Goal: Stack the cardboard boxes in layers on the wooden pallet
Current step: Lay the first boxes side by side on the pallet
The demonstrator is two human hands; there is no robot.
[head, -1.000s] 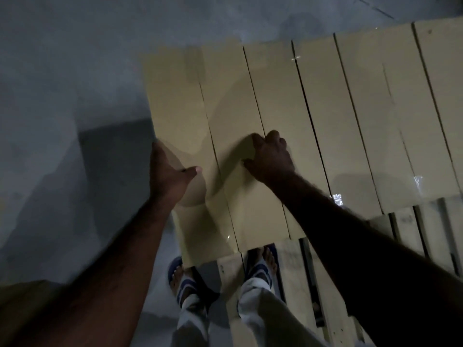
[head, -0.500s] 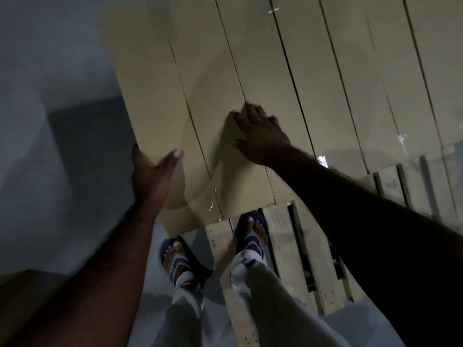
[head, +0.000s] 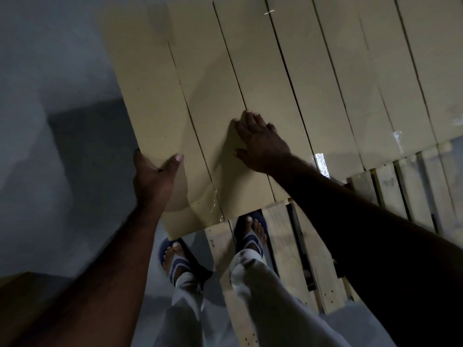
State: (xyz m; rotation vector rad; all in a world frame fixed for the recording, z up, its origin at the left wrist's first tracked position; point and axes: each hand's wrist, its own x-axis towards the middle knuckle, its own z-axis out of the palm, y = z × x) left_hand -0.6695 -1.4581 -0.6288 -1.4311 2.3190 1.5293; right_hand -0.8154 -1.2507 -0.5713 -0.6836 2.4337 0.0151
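Left hand (head: 152, 176): grasps left edge of end box (head: 150, 96), thumb on top.
Right hand (head: 260, 144): released, flat on box top just right.
Boxes (head: 325, 83): one row, side by side on pallet (head: 283, 246).
Obstruction: two sandalled feet (head: 253, 231) at near edge.
Hidden: row cut off top and right; count unclear.

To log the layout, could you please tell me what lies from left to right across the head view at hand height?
Grey floor → left hand → end box → right hand → further boxes → bare pallet slats
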